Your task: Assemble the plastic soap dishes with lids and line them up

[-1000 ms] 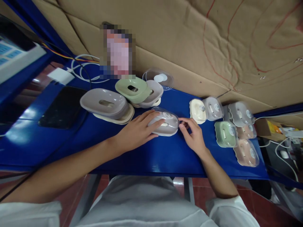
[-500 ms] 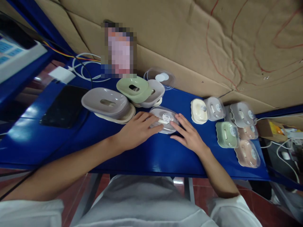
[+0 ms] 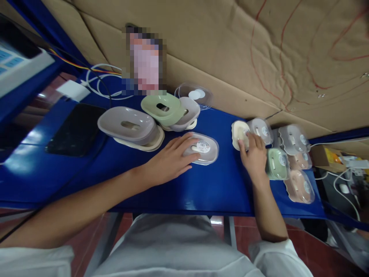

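A grey oval soap box with a clear lid and a round printed label lies flat at mid-table. Across its left end rests my left hand, open, fingers stretched over the lid. Further right, my right hand has its thumb and fingers closed about the right end of a cream soap box, which still sits on the table. My fingers hide part of that box. Just behind them stands another grey lidded soap box. To the right is a green lidded soap box.
Left of the middle stand stacked oval dishes, one grey and one green. Clear lids lean by the cardboard wall. Peach boxes sit at the right. A black tablet and white cables occupy the left.
My right hand has left the grey soap box and moved right onto the cream one. My left hand stays at the grey box, which has turned slightly.
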`<state>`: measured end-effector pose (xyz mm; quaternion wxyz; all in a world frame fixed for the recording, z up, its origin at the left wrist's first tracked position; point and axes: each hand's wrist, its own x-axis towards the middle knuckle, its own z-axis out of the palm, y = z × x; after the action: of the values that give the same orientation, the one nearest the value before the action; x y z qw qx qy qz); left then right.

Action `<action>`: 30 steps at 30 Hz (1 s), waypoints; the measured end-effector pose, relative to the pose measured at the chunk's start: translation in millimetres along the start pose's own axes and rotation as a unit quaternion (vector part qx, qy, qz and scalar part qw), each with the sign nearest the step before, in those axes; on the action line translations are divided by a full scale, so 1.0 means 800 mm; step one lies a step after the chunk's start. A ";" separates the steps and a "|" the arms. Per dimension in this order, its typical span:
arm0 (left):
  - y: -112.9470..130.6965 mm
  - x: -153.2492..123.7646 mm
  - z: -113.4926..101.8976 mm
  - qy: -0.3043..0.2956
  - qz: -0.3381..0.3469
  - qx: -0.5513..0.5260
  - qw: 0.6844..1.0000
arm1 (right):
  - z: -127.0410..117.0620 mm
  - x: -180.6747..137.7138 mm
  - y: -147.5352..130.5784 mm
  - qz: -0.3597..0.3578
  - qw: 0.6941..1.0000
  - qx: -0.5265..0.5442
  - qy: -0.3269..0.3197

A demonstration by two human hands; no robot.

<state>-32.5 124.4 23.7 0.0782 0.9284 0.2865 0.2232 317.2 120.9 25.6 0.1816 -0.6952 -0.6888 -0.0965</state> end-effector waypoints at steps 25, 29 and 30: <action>0.007 -0.002 0.015 0.000 -0.018 0.049 0.999 | -0.042 -0.014 0.014 -0.054 0.996 0.006 -0.065; 0.007 0.001 0.002 0.100 -0.112 0.130 0.980 | -0.028 -0.011 -0.024 -0.146 0.987 0.060 -0.020; 0.004 0.002 -0.002 0.119 -0.140 0.141 0.973 | -0.026 -0.014 -0.034 -0.184 0.979 0.083 -0.040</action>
<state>-30.5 123.0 26.6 -0.0578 0.8474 0.4494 0.2767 292.5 102.1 43.3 0.1901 -0.5428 -0.8170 -0.0430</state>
